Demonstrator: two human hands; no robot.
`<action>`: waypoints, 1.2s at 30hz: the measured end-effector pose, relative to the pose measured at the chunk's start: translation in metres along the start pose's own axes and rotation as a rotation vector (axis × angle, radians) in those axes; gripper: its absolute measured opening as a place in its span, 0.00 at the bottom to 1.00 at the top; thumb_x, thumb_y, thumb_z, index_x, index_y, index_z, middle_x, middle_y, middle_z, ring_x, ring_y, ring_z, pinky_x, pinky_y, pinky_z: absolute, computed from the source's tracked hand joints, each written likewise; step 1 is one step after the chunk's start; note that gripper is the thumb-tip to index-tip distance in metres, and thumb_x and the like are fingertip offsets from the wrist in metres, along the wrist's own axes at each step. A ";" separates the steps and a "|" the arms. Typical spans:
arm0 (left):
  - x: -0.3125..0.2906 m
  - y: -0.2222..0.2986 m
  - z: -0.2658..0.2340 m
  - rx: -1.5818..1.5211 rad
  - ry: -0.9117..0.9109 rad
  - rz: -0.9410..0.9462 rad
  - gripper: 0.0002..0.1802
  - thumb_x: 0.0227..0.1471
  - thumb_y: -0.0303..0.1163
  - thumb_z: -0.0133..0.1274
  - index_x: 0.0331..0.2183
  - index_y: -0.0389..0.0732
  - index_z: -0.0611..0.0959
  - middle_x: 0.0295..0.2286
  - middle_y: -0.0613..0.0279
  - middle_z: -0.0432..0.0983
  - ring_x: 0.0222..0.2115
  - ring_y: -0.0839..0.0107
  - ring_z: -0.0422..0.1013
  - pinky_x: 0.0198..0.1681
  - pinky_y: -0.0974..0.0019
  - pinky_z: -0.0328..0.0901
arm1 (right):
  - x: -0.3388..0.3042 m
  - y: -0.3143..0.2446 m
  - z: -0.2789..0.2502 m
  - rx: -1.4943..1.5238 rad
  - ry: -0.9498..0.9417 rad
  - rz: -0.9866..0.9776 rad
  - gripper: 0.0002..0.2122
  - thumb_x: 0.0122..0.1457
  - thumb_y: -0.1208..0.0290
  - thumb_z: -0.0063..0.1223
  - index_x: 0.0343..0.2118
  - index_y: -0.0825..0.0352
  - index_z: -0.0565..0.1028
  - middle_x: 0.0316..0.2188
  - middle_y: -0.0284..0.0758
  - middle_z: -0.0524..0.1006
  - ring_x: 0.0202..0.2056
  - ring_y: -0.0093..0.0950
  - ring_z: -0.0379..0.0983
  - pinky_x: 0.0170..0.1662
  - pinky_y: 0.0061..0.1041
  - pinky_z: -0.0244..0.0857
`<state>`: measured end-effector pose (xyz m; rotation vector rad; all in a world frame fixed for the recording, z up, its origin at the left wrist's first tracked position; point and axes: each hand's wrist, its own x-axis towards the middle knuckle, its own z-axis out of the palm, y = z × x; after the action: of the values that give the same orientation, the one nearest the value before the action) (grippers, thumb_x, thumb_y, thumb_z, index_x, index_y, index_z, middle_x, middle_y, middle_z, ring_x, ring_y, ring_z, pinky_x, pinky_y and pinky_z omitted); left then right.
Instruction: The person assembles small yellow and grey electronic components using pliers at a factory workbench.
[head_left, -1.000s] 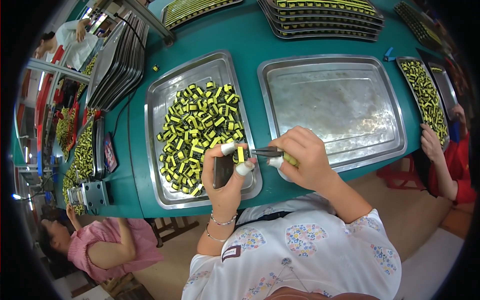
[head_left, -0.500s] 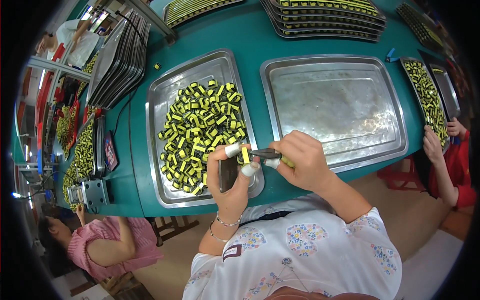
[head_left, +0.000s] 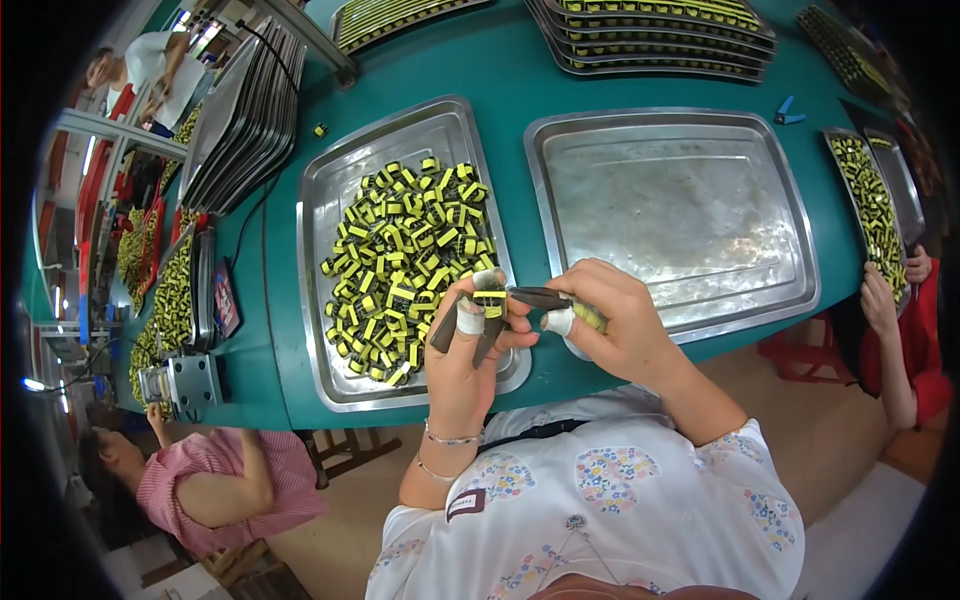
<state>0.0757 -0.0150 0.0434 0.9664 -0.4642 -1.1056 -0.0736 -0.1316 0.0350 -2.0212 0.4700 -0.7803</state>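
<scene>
My left hand (head_left: 462, 365), with white wraps on its fingertips, pinches a small yellow-and-black transformer (head_left: 489, 299). A dark, flat, bar-like piece (head_left: 444, 328) also sits in that hand; fingers cover much of it. My right hand (head_left: 615, 312) is closed round long-nose pliers (head_left: 541, 298) with yellow-green grips. Their dark jaws point left, with the tips right beside the transformer; whether they touch it I cannot tell. Beneath and behind my left hand, a metal tray (head_left: 312, 290) carries a heap of loose transformers (head_left: 405, 260) of the same kind.
A second metal tray (head_left: 680, 215) lies to the right, its bottom bare. Stacked trays of transformers (head_left: 660, 45) stand at the back. Upright trays (head_left: 245, 120) lean at the left. Blue-handled cutters (head_left: 788, 112) lie far right. Co-workers sit on both sides, one with hands (head_left: 882, 300) at a loaded tray (head_left: 868, 205).
My left hand has turned, tipping the transformer from upright to lying crosswise and tilting the dark bar. The right hand's pliers stay beside it. The co-worker's tray at right has shifted slightly.
</scene>
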 end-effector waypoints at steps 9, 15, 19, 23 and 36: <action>-0.001 -0.003 0.007 0.147 0.035 0.011 0.23 0.58 0.42 0.49 0.46 0.31 0.72 0.31 0.56 0.73 0.30 0.73 0.72 0.33 0.68 0.75 | 0.005 -0.002 -0.004 -0.078 -0.033 -0.086 0.12 0.41 0.78 0.52 0.33 0.69 0.75 0.25 0.38 0.72 0.30 0.36 0.69 0.34 0.32 0.63; -0.002 -0.008 -0.001 0.154 0.035 -0.014 0.22 0.59 0.40 0.48 0.46 0.31 0.72 0.31 0.57 0.73 0.30 0.74 0.72 0.33 0.67 0.74 | 0.007 0.008 -0.009 -0.280 -0.054 -0.233 0.13 0.35 0.80 0.53 0.30 0.67 0.76 0.23 0.36 0.72 0.26 0.35 0.69 0.30 0.32 0.63; -0.003 -0.008 0.003 0.117 -0.006 0.002 0.21 0.58 0.38 0.49 0.46 0.32 0.71 0.34 0.57 0.73 0.31 0.74 0.71 0.33 0.68 0.74 | 0.007 0.010 -0.010 -0.293 -0.009 -0.304 0.14 0.34 0.80 0.53 0.29 0.67 0.76 0.22 0.35 0.72 0.25 0.35 0.69 0.29 0.32 0.63; 0.002 -0.008 -0.002 0.078 -0.011 0.085 0.20 0.56 0.32 0.52 0.48 0.34 0.70 0.39 0.54 0.72 0.34 0.74 0.71 0.37 0.67 0.73 | 0.007 0.009 -0.006 -0.216 0.065 -0.221 0.14 0.34 0.80 0.52 0.30 0.67 0.76 0.23 0.35 0.72 0.27 0.35 0.69 0.32 0.32 0.63; -0.001 -0.013 -0.001 0.316 0.080 0.256 0.20 0.50 0.27 0.59 0.44 0.34 0.72 0.38 0.53 0.74 0.32 0.74 0.72 0.37 0.68 0.73 | 0.000 0.006 0.002 -0.263 0.067 -0.176 0.14 0.37 0.78 0.54 0.32 0.67 0.76 0.26 0.35 0.73 0.29 0.35 0.69 0.35 0.32 0.63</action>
<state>0.0690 -0.0156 0.0326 1.1852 -0.6909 -0.7724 -0.0727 -0.1340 0.0288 -2.3095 0.4565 -0.9348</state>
